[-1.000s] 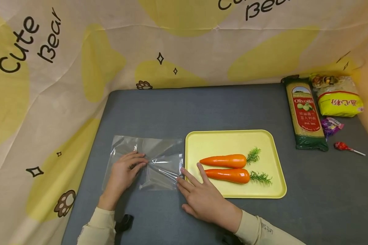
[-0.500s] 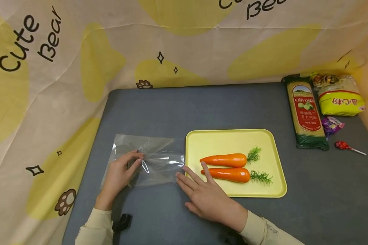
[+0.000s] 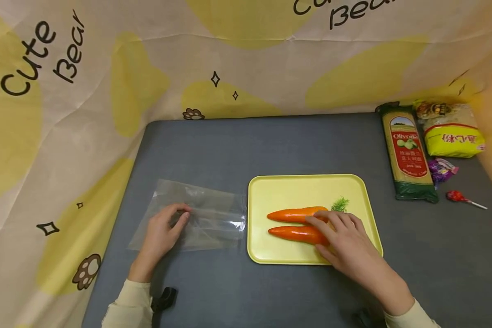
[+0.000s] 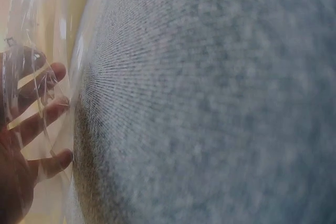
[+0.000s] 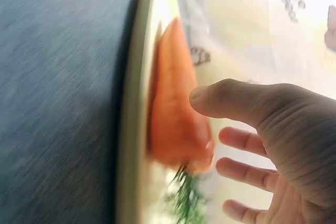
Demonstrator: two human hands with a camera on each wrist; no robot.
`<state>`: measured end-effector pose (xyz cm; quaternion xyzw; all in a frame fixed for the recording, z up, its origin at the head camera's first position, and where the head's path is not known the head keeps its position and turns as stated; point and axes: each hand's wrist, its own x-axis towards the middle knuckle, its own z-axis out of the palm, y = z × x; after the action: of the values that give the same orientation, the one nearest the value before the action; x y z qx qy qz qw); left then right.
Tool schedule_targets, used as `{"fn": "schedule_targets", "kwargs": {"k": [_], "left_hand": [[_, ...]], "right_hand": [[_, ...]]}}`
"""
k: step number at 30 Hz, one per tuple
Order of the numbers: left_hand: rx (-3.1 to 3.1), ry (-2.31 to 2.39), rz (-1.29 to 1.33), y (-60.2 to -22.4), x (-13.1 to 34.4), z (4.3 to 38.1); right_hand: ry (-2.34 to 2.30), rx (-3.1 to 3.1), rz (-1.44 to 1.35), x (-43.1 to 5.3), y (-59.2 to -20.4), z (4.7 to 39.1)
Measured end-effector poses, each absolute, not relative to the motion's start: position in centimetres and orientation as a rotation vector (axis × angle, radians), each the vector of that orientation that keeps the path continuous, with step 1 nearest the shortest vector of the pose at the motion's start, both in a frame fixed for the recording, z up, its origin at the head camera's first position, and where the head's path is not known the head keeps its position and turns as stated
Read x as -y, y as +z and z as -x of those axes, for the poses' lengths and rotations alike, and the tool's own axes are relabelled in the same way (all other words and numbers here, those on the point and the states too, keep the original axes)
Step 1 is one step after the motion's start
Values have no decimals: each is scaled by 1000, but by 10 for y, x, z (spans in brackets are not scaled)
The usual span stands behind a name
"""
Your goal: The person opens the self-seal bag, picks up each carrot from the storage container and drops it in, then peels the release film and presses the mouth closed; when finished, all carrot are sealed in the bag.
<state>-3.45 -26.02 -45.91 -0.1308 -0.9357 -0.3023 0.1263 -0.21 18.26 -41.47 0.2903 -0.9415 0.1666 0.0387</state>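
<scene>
A clear plastic bag (image 3: 219,223) lies flat on the grey table, left of a yellow tray (image 3: 303,189). My left hand (image 3: 160,234) rests on the bag with its fingertips on the film; in the left wrist view its fingers are spread and seen through the plastic. Two orange carrots lie side by side on the tray, the far carrot (image 3: 289,215) and the near carrot (image 3: 293,233), tips to the left. Above their thick ends hovers my right hand (image 3: 354,250), thumb and fingers apart around the near carrot (image 5: 176,98), whose green top it hides in the head view.
At the back right lie a long pasta pack (image 3: 407,152) and a yellow-labelled food bag (image 3: 453,136). Beside them are a purple wrapped sweet (image 3: 442,170) and a red lollipop (image 3: 457,196). A printed cloth (image 3: 262,59) hangs behind and to the left.
My right hand has moved right, from the bag's edge by the tray to above the carrots' thick ends. My left hand has shifted slightly left; the bag now lies at a slant.
</scene>
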Motion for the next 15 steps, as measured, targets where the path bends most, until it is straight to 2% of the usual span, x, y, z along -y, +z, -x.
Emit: {"fn": "schedule_targets", "kwargs": {"k": [9, 15], "left_hand": [[2695, -867, 381, -459, 260, 34], [2673, -888, 408, -458, 259, 32]], "right_hand": [[447, 2967, -795, -198, -429, -8], [565, 2962, -806, -199, -435, -9]]}}
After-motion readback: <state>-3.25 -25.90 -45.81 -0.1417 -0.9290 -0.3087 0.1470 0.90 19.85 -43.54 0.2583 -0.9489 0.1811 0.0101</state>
